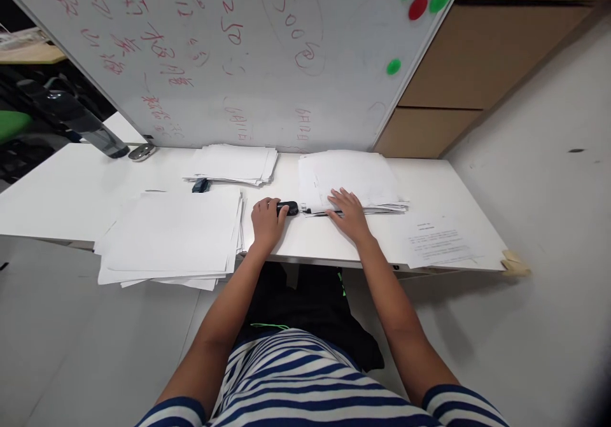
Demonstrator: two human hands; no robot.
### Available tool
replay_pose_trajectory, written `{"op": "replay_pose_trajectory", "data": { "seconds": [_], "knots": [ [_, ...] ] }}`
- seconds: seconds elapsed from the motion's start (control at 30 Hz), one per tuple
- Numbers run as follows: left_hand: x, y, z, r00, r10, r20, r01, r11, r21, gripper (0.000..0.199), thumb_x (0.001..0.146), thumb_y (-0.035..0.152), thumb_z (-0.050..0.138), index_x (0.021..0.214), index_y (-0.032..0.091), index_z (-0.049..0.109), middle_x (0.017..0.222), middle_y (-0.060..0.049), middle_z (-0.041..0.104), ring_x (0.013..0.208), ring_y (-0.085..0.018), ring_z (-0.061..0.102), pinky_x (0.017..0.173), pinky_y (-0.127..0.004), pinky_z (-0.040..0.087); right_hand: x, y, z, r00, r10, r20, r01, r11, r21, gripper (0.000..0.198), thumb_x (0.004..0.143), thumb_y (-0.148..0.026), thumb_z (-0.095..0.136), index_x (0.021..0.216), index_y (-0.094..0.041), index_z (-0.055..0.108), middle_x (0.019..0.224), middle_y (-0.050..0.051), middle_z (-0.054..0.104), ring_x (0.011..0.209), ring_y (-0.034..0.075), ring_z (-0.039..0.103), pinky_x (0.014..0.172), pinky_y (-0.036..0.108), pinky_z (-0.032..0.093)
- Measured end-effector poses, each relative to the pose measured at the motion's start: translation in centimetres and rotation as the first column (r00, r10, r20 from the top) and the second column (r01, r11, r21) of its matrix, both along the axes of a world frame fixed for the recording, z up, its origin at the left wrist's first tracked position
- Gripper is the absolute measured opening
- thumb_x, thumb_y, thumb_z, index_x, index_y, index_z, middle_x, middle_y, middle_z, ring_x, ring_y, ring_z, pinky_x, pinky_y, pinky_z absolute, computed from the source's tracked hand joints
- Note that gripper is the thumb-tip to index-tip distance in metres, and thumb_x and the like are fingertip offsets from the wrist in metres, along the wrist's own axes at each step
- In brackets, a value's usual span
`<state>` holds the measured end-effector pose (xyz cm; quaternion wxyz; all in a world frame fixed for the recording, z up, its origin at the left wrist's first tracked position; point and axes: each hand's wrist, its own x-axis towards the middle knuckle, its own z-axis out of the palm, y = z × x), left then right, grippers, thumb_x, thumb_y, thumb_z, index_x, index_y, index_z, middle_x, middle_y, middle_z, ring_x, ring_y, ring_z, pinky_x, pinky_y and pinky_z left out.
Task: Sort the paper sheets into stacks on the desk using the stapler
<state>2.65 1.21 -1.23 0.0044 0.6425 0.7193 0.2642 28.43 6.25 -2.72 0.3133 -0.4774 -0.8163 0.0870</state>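
On the bench (310,242), the black tool (288,209), which looks like a stapler, is just left of the front corner of the paper stack (353,175). At the left of this stack, the left hand (267,223) grasps the tool; the right hand (351,218) rests on the stack's front part, fingers spread. The tool is probably stiff and rather light, best held around its body; the sheets should be thin, bendable, slippery, better pressed near the edge. The left hand covers much of the tool; whether the right thumb pinches sheets, I cannot tell.
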Motion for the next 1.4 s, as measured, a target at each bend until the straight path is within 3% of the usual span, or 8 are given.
{"op": "replay_pose_trajectory", "data": {
  "seconds": [0.27,0.6,0.97,1.2,1.4],
  "knots": [
    [0.0,0.1,-0.1,1.000,0.002,0.009,-0.002,1.000,0.004,0.043,0.097,0.050,0.038,0.122,0.023,0.060,0.128,-0.013,0.057,0.121,-0.033,0.047,0.099,-0.045,0.041,0.0,-0.2,-0.1,0.998,0.014,0.068,-0.015,1.000,0.026,0.045,0.091,-0.044,0.056,0.133,-0.027,0.058,0.148,0.006,0.050,0.142,0.027,0.039,0.119,0.054,0.025],
    [0.0,-0.1,0.2,1.000,-0.010,0.007,0.010,1.000,0.004,0.042,0.097,0.049,0.038,0.122,0.024,0.060,0.125,-0.012,0.058,0.119,-0.031,0.048,0.097,-0.044,0.041,-0.3,-0.6,0.5,1.000,0.000,0.004,0.000,0.999,0.041,0.036,0.099,-0.037,0.040,0.121,-0.028,0.067,0.138,0.003,0.061,0.137,0.022,0.047,0.118,0.050,0.027],
    [0.0,-0.1,0.1,1.000,-0.017,0.017,0.017,1.000,0.022,0.043,0.097,0.050,0.039,0.122,0.022,0.060,0.124,-0.013,0.059,0.119,-0.031,0.048,0.097,-0.044,0.040,-0.2,-0.6,0.2,0.997,0.012,-0.070,-0.009,0.999,0.043,0.032,0.094,-0.039,0.049,0.117,-0.027,0.067,0.134,0.003,0.063,0.134,0.023,0.050,0.119,0.051,0.026],
    [0.0,0.0,-0.1,0.999,-0.008,0.036,0.007,0.999,0.037,0.042,0.096,0.050,0.040,0.121,0.023,0.061,0.125,-0.013,0.059,0.118,-0.032,0.048,0.094,-0.044,0.041,-0.4,-0.3,-0.5,0.993,-0.101,0.064,0.102,0.994,-0.022,0.047,0.089,-0.039,0.056,0.134,-0.024,0.057,0.158,0.008,0.034,0.150,0.033,0.020,0.119,0.059,0.020],
    [-0.1,0.1,-0.2,0.998,-0.025,0.054,0.022,0.998,0.053,0.041,0.096,0.049,0.041,0.120,0.022,0.062,0.123,-0.013,0.060,0.117,-0.032,0.048,0.095,-0.044,0.040,-0.6,-0.3,-0.6,0.988,-0.088,0.127,0.077,0.992,0.096,0.040,0.095,-0.035,0.049,0.130,-0.020,0.059,0.150,0.012,0.047,0.144,0.029,0.035,0.119,0.057,0.024]
  ]
}}
